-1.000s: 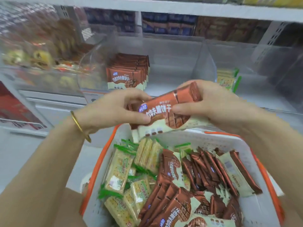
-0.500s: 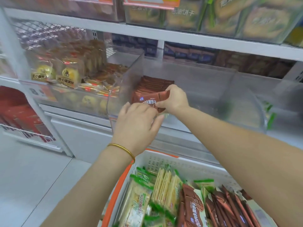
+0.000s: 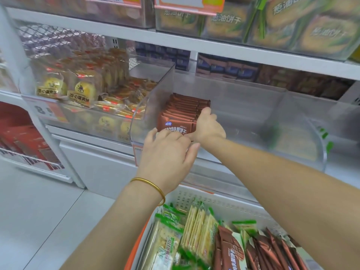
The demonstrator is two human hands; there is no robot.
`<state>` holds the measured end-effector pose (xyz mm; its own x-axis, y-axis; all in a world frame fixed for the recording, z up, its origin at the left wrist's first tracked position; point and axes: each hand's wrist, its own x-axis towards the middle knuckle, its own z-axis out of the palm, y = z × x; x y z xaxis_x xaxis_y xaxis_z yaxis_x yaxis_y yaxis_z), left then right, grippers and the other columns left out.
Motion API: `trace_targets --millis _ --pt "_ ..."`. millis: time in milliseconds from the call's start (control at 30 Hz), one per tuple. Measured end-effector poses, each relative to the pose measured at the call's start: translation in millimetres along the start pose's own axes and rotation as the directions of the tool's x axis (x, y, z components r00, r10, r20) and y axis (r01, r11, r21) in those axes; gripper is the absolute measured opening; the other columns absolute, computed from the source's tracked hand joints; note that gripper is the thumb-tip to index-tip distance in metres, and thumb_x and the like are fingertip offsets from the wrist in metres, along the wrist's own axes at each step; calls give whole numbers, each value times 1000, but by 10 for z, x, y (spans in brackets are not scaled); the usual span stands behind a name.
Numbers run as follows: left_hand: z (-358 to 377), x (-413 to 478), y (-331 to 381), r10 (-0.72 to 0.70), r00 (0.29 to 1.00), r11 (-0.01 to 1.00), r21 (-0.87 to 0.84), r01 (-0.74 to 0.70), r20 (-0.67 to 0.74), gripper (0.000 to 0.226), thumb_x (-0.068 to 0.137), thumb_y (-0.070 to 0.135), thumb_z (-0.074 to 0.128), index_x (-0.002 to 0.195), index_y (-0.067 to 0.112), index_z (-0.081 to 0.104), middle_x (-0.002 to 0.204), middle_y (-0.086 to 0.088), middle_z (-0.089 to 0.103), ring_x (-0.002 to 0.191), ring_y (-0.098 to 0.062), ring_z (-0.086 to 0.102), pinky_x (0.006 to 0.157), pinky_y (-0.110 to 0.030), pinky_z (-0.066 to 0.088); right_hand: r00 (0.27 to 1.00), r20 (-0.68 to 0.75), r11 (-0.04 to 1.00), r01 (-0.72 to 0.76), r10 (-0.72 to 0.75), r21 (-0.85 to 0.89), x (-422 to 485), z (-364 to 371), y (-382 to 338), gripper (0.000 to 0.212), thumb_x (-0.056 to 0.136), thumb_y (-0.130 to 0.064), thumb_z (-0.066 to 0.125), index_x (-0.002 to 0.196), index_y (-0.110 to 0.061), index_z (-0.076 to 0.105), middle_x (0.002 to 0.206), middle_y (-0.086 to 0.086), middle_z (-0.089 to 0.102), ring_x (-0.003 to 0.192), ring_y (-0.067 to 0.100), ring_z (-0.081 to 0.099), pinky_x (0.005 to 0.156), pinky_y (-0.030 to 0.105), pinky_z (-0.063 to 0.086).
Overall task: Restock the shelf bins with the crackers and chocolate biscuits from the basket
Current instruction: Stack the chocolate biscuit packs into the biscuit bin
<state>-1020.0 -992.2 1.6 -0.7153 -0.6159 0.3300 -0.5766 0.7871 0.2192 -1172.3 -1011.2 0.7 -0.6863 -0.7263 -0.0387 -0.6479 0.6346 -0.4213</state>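
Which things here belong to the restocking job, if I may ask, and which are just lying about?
Job: left hand, right hand, chocolate biscuit row, clear bin, basket, cracker packs.
Just there: yolk pastries, upper-shelf scallion biscuits, blue packs.

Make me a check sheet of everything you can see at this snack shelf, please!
Surface: white shelf carrying a clear bin.
Job's things: chocolate biscuits stand in a row at the bin's left; basket below holds crackers and more brown packs.
Clutter: yellow cakes in the neighbouring bin.
Hands: left hand touches the front pack with straight fingers; right hand grips the row's right side.
Cables: nothing seen.
Surroundings: grey floor; green packs on the shelf above.
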Motion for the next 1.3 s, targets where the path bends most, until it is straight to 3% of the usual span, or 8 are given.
trace_targets --millis 233,367,567,700,800,1000,1167,1300 --pt "3 3 -11 8 1000 1000 11 -8 -28 64 84 51 5 93 26 63 98 8 63 106 -18 51 107 -41 24 1000 -3 1000 21 -21 13 -8 -29 23 80 73 -29 81 126 -11 24 121 12 39 95 31 58 67 36 38" --pt "-25 -46 48 24 986 1000 -1 -24 -167 43 88 40 28 88 20 66 91 5 66 96 -24 58 103 -46 33 992 -61 994 108 -107 11 -194 -295 8 71 77 -28 78 123 -10 27 121 12 41 103 36 57 70 37 39" --pt "-127 -503 590 207 888 971 -24 -237 -411 16 76 21 52 83 14 65 87 -1 63 81 -29 55 72 -38 33 900 -326 887 380 -290 262 -1479 -936 609 35 80 -20 71 89 -19 37 81 1 52 72 25 58 60 37 46" --pt "142 -776 903 319 929 940 -63 -335 -188 21 75 23 45 77 13 64 74 -1 60 74 -28 54 66 -36 32 979 42 970 193 -201 150 -2035 -427 1457 23 82 -22 68 79 -26 46 70 -4 57 66 14 57 63 34 46" --pt "457 -863 972 316 946 948 -72 -311 66 29 74 25 38 75 16 65 72 0 64 76 -27 58 68 -36 38 925 379 998 9 16 -64 -2026 236 1937 24 89 -38 60 89 -17 48 84 2 61 84 23 60 69 36 47" --pt "726 -924 937 204 920 979 -55 -197 335 35 82 28 34 96 20 65 98 0 67 99 -23 55 83 -33 39 874 408 953 -301 265 25 -1981 905 2132 86 82 -55 64 139 -3 25 126 12 57 116 29 56 88 36 47" --pt "850 -973 834 131 901 983 -170 -65 413 25 91 23 43 102 18 64 100 0 65 99 -21 56 86 -34 44 891 344 901 -380 296 210 -1937 925 2249 64 71 -38 80 118 -6 50 115 6 62 104 26 61 83 35 50" --pt "869 -946 920 9 801 901 -351 253 599 30 95 30 52 117 11 55 109 -5 60 103 -21 57 87 -30 46 945 285 879 -267 159 395 -1946 627 2229 32 74 -16 79 100 -12 61 98 6 67 87 22 63 80 38 52"
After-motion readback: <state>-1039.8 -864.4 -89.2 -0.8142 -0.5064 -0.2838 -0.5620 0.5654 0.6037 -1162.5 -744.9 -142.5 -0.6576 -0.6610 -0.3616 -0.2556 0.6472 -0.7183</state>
